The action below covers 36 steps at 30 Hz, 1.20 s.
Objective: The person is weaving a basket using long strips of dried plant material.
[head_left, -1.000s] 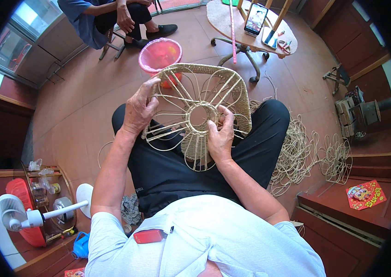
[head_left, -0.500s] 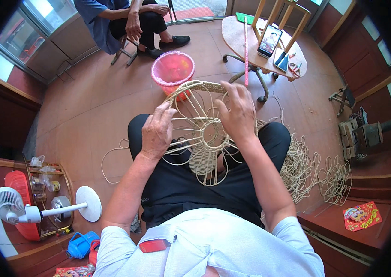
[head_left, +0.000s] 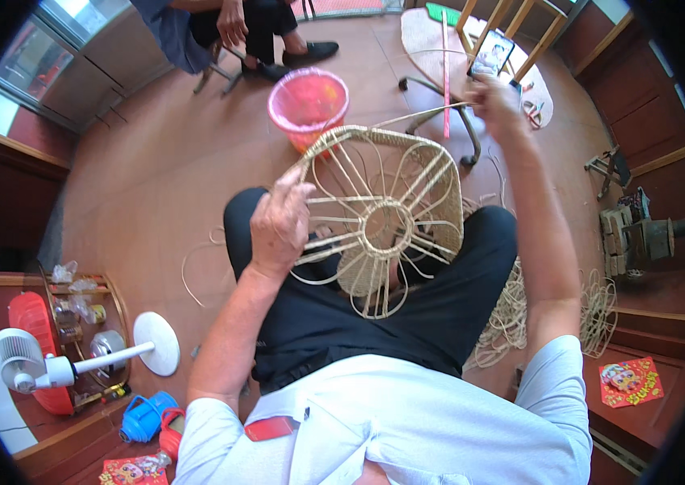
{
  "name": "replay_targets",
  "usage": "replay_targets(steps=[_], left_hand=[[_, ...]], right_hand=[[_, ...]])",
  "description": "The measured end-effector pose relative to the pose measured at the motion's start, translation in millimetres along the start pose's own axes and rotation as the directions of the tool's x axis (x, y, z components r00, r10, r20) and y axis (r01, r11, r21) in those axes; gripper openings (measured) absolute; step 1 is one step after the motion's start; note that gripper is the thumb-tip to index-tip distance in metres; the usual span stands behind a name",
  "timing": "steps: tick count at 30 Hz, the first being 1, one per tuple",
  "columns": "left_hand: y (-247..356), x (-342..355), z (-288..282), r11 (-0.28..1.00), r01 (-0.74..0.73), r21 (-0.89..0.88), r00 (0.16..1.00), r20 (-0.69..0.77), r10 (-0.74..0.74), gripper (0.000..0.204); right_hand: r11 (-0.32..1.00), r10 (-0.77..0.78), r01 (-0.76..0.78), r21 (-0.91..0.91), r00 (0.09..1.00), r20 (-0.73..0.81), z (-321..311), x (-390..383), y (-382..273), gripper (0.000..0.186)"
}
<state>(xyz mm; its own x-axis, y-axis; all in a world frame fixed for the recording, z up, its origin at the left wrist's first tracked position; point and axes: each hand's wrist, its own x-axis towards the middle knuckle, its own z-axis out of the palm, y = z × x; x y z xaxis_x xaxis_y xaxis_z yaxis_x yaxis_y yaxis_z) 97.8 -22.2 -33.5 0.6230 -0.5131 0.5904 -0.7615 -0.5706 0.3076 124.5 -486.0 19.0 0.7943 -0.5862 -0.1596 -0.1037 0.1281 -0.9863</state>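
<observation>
A partly woven wicker basket (head_left: 451, 186) lies tilted over my lap, with a round centre ring, looped spokes and a woven band along its edge. My left hand (head_left: 280, 228) is closed on the basket's left edge. Up and to the right, clear of the basket, my right hand (head_left: 494, 103) is closed on a cane strand (head_left: 415, 116). This strand runs taut from the basket's far edge to the fingers, which are smeared by motion.
Beyond the basket stands a pink lined bucket (head_left: 308, 109), near a seated person's black shoes (head_left: 310, 53). A small table (head_left: 423, 40) at the far right bears a phone (head_left: 491, 53). Loose cane coils (head_left: 498, 323) lie right of my legs; a white fan (head_left: 156, 343) is at left.
My right hand has left the basket's far edge and swung up and right, drawing the strand out. The basket has shifted slightly right and shows more of its face. My left hand keeps its grip.
</observation>
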Motion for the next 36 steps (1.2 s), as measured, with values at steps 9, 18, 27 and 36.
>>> replay_targets(steps=[9,18,27,36], left_hand=[[15,-5,-7,0.997,-0.071,0.023,0.992,-0.103,0.073,0.027],[15,-24,-21,0.955,-0.294,0.037,0.956,0.037,0.293,0.02],[-5,-14,-58,0.929,-0.315,0.196,0.944,0.16,0.287,0.021],[-65,125,-71,0.789,-0.348,0.507,0.929,0.072,0.363,0.008]], right_hand=[[0.842,0.193,0.168,0.512,0.793,-0.577,-258,-91,70,0.017],[0.582,-0.658,0.637,-0.505,0.734,0.168,63,-242,81,0.025],[0.319,-0.659,0.774,-0.547,0.596,0.46,93,-242,126,0.047],[0.138,-0.549,0.701,-0.7,0.642,0.535,97,-255,137,0.066]])
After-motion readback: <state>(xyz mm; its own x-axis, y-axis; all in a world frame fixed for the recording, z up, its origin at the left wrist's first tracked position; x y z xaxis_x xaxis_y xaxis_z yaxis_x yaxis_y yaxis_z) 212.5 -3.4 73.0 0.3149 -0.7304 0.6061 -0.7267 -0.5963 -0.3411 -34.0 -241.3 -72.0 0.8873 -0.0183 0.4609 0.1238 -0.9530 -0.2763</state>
